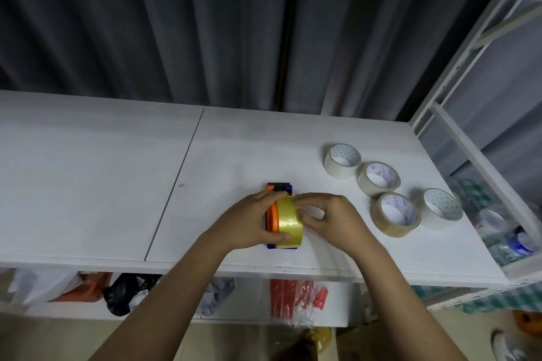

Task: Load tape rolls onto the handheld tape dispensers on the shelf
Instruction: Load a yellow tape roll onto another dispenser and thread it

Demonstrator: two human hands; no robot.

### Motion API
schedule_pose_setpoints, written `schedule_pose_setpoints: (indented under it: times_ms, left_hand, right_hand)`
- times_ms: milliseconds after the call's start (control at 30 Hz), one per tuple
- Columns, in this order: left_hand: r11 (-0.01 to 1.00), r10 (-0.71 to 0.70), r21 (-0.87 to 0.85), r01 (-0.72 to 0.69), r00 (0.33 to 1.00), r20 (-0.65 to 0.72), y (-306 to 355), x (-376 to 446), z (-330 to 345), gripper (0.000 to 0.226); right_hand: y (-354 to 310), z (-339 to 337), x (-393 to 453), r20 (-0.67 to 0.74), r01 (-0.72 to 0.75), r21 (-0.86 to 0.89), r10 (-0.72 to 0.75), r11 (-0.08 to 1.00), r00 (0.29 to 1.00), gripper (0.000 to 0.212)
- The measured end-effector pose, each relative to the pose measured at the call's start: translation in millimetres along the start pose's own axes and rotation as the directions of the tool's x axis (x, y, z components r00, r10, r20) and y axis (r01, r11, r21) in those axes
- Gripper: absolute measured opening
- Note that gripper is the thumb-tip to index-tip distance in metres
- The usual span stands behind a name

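Observation:
An orange, black and blue handheld tape dispenser (pixel 279 187) lies on the white shelf (pixel 117 173) near its front edge. A yellowish clear tape roll (pixel 289 221) sits in it. My left hand (pixel 249 221) grips the dispenser and roll from the left, thumb on the roll's near side. My right hand (pixel 328 218) pinches the roll's right edge with thumb and fingertips. Most of the dispenser is hidden under both hands.
Several loose tape rolls lie to the right: a white one (pixel 341 160), a beige one (pixel 379 178), a brown one (pixel 395 213) and another white one (pixel 441 207). The shelf's metal frame (pixel 457 138) stands at the right. Bags lie on the lower shelf (pixel 294 299).

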State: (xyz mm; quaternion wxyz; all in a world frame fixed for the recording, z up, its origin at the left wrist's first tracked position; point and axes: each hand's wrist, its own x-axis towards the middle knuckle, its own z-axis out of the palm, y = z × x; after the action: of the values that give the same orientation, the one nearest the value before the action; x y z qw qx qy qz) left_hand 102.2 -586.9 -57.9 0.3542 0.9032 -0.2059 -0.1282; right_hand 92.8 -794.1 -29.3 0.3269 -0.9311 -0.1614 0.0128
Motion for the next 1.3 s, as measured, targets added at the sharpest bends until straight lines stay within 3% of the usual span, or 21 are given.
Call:
schedule_pose_setpoints:
  times_ms: [333, 500, 767, 933, 1167, 1300]
  left_hand:
    - [1.0, -0.028, -0.011, 0.028, 1.0, -0.007, 1, 4, 0, 0.087]
    - [0.999, -0.03, -0.027, 0.03, 0.999, 0.022, -1, 4, -3, 0.088]
    - [0.994, -0.047, -0.093, 0.052, 0.997, 0.055, 1, 7, -6, 0.088]
    - [0.989, -0.058, -0.131, 0.073, 0.992, 0.113, -4, 5, -11, 0.094]
    - [0.984, -0.102, -0.132, 0.121, 0.984, 0.143, -6, 7, -16, 0.083]
    - [0.985, -0.087, -0.134, 0.11, 0.983, 0.164, -8, 4, -23, 0.075]
  right_hand:
    - [-5, -13, 19, 0.099, 0.035, -0.165, -0.019, 0.986, 0.995, 0.021]
    - [-1, -17, 15, 0.135, 0.067, -0.107, -0.053, 0.992, 0.989, 0.024]
    - [-7, -17, 30, 0.145, 0.121, -0.308, -0.079, 0.944, 0.986, 0.023]
    - [-1, -21, 25, 0.181, 0.042, -0.03, -0.036, 0.999, 0.983, 0.017]
    - [-6, -10, 26, 0.1, 0.101, -0.207, -0.082, 0.973, 0.992, 0.018]
    - [-5, -13, 22, 0.102, 0.041, -0.067, -0.034, 0.997, 0.994, 0.023]
